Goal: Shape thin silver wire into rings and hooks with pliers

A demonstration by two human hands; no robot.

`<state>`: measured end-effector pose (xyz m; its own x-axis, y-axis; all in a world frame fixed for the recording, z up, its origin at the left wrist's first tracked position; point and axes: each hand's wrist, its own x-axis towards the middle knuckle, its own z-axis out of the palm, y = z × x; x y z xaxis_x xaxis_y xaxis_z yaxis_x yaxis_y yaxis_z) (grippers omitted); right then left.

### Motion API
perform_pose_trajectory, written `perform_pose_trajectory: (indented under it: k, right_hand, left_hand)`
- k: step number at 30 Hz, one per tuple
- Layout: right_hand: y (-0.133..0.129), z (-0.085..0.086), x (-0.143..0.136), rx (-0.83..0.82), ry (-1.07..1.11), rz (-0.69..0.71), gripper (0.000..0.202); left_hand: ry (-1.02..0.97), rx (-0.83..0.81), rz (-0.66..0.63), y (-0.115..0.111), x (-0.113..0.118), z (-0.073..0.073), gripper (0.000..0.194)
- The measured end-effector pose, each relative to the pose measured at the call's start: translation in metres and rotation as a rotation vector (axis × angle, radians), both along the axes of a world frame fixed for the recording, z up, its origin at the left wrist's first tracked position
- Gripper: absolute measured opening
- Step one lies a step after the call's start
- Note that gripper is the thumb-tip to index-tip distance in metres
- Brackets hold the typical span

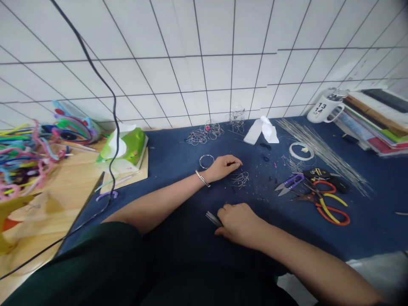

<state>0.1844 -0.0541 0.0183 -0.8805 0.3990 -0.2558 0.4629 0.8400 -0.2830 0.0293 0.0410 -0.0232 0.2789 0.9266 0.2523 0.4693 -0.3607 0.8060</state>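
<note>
Short straight wires (213, 219) are pinched in the grip of the right hand (239, 224), near the front middle of the blue tabletop (178, 168); a loose wire heap (241, 179) is seen beyond, beside the left hand (224, 167), whose grip, spread or pressed together, cannot be told; purple-handled snips (291, 183) are laid rightward.

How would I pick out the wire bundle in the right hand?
Find the dark blue work surface, then the right hand at its front centre. The wire bundle pokes out on that hand's left side. It is short and straight, unlike the curved wire pile beyond and the longer wires at right.
</note>
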Motion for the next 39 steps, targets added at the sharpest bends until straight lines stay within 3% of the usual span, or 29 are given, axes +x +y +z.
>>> perform_pose_trajectory:
  k: [3,9,15,21,34,39]
  right_hand:
    - [-0.006,-0.002,-0.001,0.015,0.006,0.036,0.027]
    - [-0.011,-0.007,-0.002,0.003,0.011,0.119,0.015]
    - [-0.009,-0.009,0.0,-0.008,0.09,0.123,0.017]
    - [-0.002,0.0,0.003,-0.019,0.086,0.173,0.022]
    - [0.024,0.004,0.002,-0.445,0.102,0.09,0.021]
    - [0.023,0.003,0.0,-0.433,0.102,0.058,0.022]
  left_hand:
    - [-0.009,-0.008,0.013,-0.001,0.001,0.002,0.024]
    - [-0.028,-0.023,0.026,0.0,-0.001,0.004,0.025]
    - [-0.061,-0.07,0.018,0.002,-0.005,0.002,0.027]
    - [-0.084,-0.069,0.013,0.002,-0.003,0.001,0.025]
    - [-0.041,-0.028,-0.066,0.003,-0.005,-0.006,0.022]
    - [-0.021,-0.001,-0.09,0.003,-0.006,-0.006,0.021]
